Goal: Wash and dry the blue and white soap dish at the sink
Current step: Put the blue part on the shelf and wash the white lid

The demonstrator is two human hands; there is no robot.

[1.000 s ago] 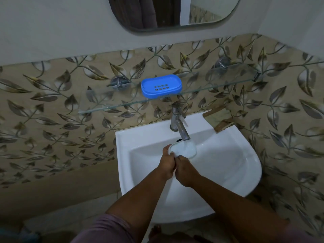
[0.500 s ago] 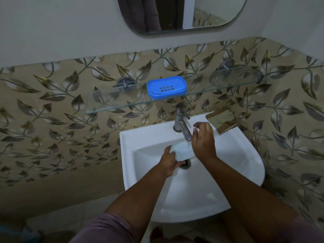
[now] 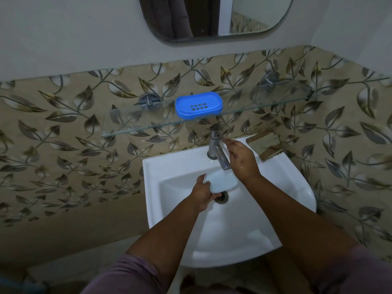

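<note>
Changes first: my right hand (image 3: 241,160), which half a second ago hovered beside the spout, now reaches farther, fingers straight, tips touching the tap's handle; a second ago it gripped the white tray together with my left.

Wall (image 3: 63,132): beige tile, glossy, printed with grey-brown leaves on vines; plain grey plaster above.

Sink (image 3: 292,187): white glazed ceramic, rounded near edge, square far corners, metal drain ring at centre.

Mirror (image 3: 212,18): rounded corners, far top.

Shelf (image 3: 131,124): clear glass slab on two chrome brackets, above the tap.

Blue soap-dish part (image 3: 199,105): matte plastic oval, slotted floor, standing on the shelf's middle.

White soap-dish tray (image 3: 221,180): smooth oval plastic, tilted under the spout, over the drain.

Tap (image 3: 217,148): brushed metal cylinder, angled spout.

My left hand (image 3: 202,195): fingers curled, gripping the tray's left end.
</note>
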